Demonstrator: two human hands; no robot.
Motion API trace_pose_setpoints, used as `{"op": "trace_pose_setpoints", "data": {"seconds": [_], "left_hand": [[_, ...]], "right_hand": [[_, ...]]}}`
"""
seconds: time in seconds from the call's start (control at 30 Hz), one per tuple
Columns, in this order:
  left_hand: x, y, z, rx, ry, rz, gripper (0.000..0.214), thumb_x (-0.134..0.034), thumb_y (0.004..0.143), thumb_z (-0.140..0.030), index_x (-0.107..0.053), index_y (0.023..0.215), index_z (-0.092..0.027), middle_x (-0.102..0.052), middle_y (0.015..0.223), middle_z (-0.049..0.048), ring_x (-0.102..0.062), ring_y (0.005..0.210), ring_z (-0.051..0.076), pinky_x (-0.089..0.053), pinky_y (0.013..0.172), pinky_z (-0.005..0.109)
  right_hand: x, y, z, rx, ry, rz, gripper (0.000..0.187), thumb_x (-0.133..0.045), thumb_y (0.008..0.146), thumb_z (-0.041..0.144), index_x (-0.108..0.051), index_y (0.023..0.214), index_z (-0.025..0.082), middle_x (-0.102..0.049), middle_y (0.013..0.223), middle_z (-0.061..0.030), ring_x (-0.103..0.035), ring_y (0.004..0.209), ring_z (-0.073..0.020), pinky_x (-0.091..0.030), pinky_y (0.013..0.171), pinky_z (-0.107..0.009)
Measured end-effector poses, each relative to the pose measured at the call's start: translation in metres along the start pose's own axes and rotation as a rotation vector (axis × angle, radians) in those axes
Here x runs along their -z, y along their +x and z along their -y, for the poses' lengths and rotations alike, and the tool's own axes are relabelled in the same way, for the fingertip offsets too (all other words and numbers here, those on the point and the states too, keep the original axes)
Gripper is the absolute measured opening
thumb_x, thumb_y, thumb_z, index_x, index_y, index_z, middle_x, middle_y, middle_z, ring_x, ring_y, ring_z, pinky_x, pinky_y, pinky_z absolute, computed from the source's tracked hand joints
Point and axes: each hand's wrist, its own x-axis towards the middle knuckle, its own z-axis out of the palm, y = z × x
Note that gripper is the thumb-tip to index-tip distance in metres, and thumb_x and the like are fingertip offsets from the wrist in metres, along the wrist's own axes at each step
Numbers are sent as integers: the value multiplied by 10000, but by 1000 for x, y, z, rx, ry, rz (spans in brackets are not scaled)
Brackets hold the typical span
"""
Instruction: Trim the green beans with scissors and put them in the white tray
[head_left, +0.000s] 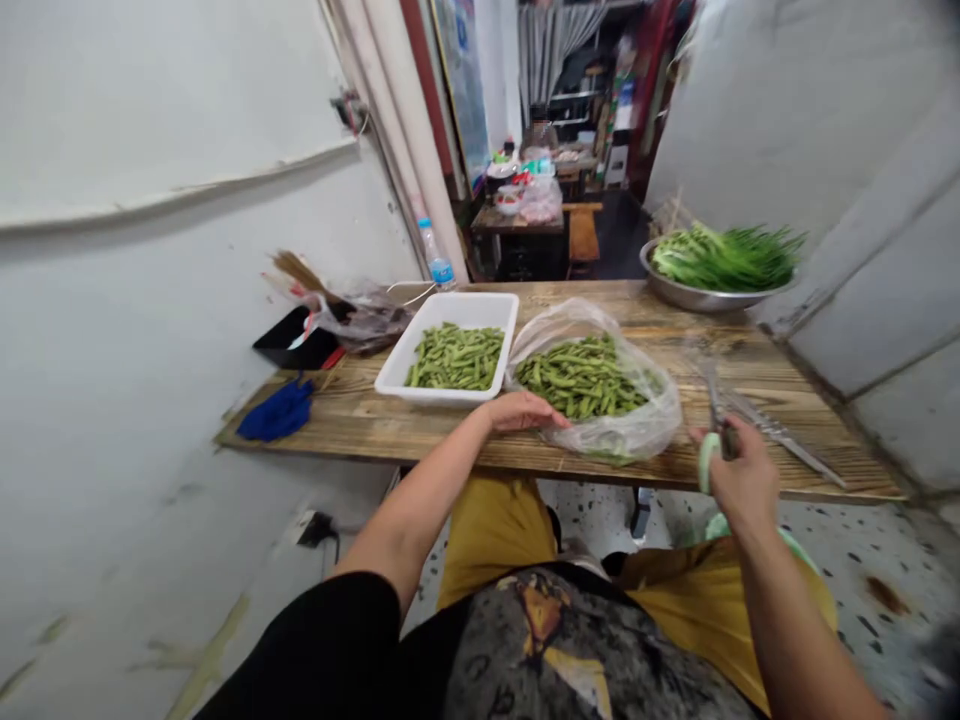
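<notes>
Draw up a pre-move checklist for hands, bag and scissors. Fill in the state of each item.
1. Left hand on the edge of the plastic bag: ok.
2. Right hand grip on the green-handled scissors: cannot tell, blurred there.
3. Green beans contained in the bag: ok.
4. Bag clear of the front edge of the wooden table: not ok, it sits very close.
5. Beans within the walls of the white tray: ok.
6. Long metal tool right of the scissors, its kind identified: cannot tell, blurred.
</notes>
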Motion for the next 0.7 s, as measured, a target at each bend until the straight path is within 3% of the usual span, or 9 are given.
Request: {"op": "trace_pose_setpoints", "data": {"seconds": [0.1,0.23,0.43,0.7], "left_hand": [[19,-3,19,-78,-359,-38,282,-654,692,-343,-697,782,-79,-675,998,165,-584,1036,273,-342,994,415],[14,-9,38,-273,-505,-212,227,-603,734,-293,-703,713,-90,-703,901,121,-602,1004,248,-325,1017,396],[15,-13,38,-238,-515,-234,237,-587,731,-299,-711,711,-99,-712,786,94,-641,891,253,-381,965,418],[11,-16,35,-219,-448,-313,233,-643,693,-348,-711,733,-129,-707,770,79,-649,846,236,-427,910,421]], "right_hand": [[3,-20,-5,63,202,19,495,-602,715,495,-569,1095,179,-682,907,-91,-635,813,-237,-477,804,-404],[3,-50,-17,36,410,95,539,-689,651,463,-541,1091,190,-668,849,-61,-632,764,-215,-492,800,-419],[19,-83,-50,-14,280,180,487,-663,688,438,-537,1094,201,-671,845,-61,-638,768,-213,-489,821,-422],[45,-116,-93,-169,60,138,522,-628,674,518,-575,1074,186,-674,846,-71,-638,753,-224,-500,790,-374]]}}
